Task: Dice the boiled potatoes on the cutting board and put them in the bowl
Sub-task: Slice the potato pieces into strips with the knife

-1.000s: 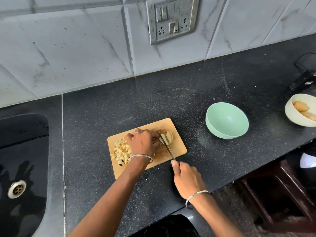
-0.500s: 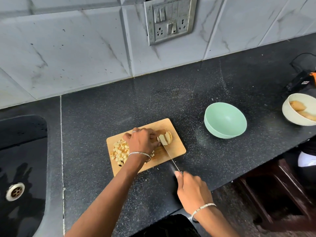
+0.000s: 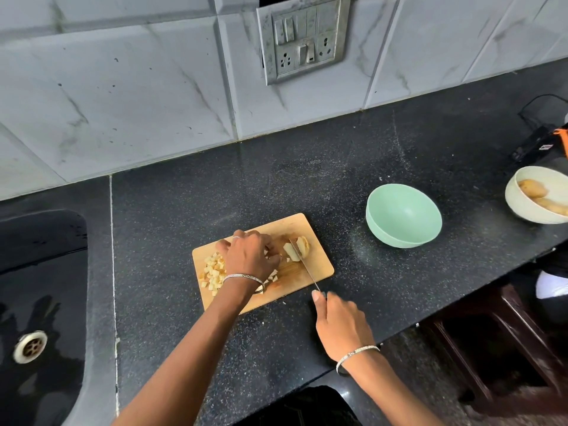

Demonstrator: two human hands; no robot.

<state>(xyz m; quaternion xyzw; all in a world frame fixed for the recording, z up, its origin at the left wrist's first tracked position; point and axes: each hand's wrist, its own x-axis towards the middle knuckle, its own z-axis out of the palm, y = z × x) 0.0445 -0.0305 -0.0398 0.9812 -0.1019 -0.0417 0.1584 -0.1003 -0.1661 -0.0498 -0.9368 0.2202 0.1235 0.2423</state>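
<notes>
wall: grey marbled tiles | switchboard | counter: black granite | sink left

a black speckled counter runs under pale marble-look wall tiles with a grimy metal switch plate set in them, a dark sink with its steel drain at the left, a black corded gadget far right, and a dark wooden stool down below the counter's edge.

Mint-green bowl; tan cutting board; black speckled counter; pale-yellow dice.
</notes>
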